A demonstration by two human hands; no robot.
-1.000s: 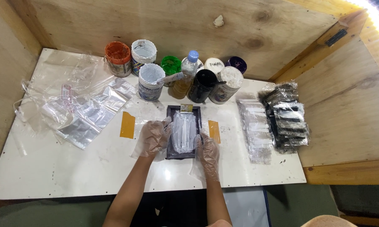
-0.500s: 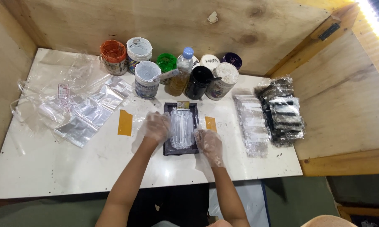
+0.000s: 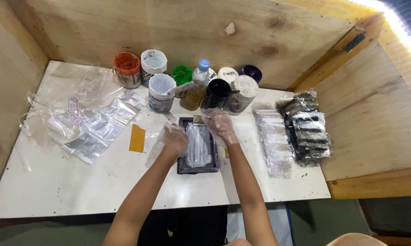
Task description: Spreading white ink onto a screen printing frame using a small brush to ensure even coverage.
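Centrally, a dark tray [image 3: 197,167] lay below the paint jars [image 3: 161,93]; gloved left hand [image 3: 174,139] pressed its edge, right hand [image 3: 220,125] pinched its top. Jars risked tipping if elbowed.

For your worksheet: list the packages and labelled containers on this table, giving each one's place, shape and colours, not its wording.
Clear plastic bags: left, flat, crumpled.
Paint tubs: back row, round, printed labels.
Black-and-white packets: right, stacked.
Clear sleeves: beside them, whitish.
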